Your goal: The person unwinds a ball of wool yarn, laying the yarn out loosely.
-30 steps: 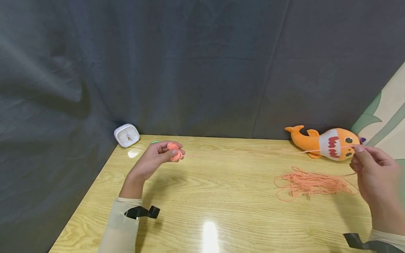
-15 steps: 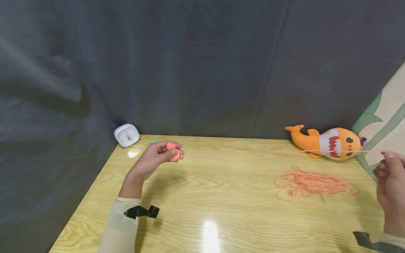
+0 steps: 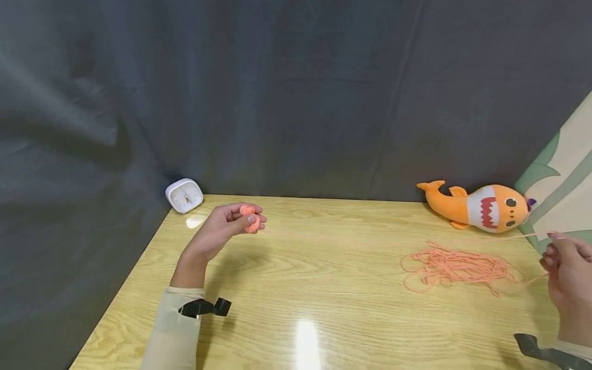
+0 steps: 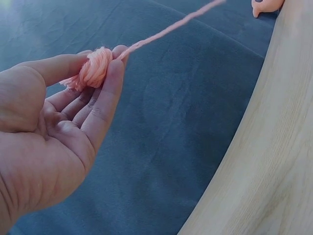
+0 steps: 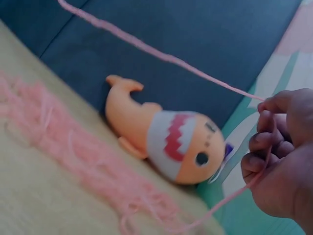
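Observation:
My left hand point(image 3: 222, 231) pinches a small wound bundle of orange-pink yarn point(image 4: 97, 68) between thumb and fingers, raised above the table on the left. From that bundle one strand point(image 4: 171, 28) runs off toward the right. At the right edge of the head view, my right hand point(image 3: 571, 267) pinches the strand between thumb and forefinger, the other fingers curled. In the right wrist view the yarn point(image 5: 146, 48) stretches up and left from these fingertips. Its lower part passes the palm and drops to a loose, tangled yarn pile point(image 3: 462, 267) on the table.
An orange plush shark point(image 3: 481, 208) lies at the back right, behind the yarn pile. A white clock point(image 3: 184, 196) stands at the back left corner of the wooden table point(image 3: 333, 293). Dark cloth point(image 3: 287, 103) hangs behind, and a leaf-patterned cloth point(image 3: 569, 180) borders the right side.
My right hand has moved right and slightly down, drawing yarn from the pile. The strand in front of the shark now hangs lower. My left hand has barely moved.

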Demonstrator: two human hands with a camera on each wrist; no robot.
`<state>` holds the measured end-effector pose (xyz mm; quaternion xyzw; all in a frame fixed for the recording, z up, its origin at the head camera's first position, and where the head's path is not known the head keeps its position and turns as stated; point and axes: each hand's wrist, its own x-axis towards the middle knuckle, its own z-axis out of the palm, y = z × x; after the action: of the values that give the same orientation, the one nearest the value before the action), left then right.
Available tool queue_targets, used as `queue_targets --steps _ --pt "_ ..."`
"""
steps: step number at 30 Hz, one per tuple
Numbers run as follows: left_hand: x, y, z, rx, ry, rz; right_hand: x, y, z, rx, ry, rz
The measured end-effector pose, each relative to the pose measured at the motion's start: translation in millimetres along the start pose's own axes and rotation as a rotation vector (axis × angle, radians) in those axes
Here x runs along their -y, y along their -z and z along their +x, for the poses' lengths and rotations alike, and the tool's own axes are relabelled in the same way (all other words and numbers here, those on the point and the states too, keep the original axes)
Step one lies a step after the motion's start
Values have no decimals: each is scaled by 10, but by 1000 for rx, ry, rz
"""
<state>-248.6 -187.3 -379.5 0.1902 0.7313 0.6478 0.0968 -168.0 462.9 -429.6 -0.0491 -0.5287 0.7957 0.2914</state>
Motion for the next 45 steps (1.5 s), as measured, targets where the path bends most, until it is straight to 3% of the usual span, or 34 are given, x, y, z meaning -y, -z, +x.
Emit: queue_targets --steps 6,11,15,17,18,20,24,27,33,37,45 --pt "31 -20 -3 4 -8 -7 -151 54 -9 -49 -151 -298" --pt "35 -43 18 13 -3 -2 -234 22 5 -64 -256 -479" --pt "11 -53 21 10 7 -8 -188 -159 -1 -119 -284 -616" --pt "12 -50 17 15 11 -10 -141 -306 -16 -138 -282 -633" --pt "14 -49 14 16 12 -13 -124 -385 -21 -132 -266 -591" --pt "20 -51 13 16 14 -19 -93 -554 -50 -82 -222 -535" --pt "38 -64 22 21 5 -21 -120 -924 -151 119 -117 -444" --pt "47 -75 33 32 2 -9 -218 -1234 -252 248 -39 -471" --pt "18 -76 36 26 -3 11 -410 -1804 -454 429 62 -542" --pt "6 -77 39 30 -2 18 -513 -2102 -565 520 99 -538" --pt "0 -89 30 40 -9 27 -719 -2567 -796 615 83 -513"
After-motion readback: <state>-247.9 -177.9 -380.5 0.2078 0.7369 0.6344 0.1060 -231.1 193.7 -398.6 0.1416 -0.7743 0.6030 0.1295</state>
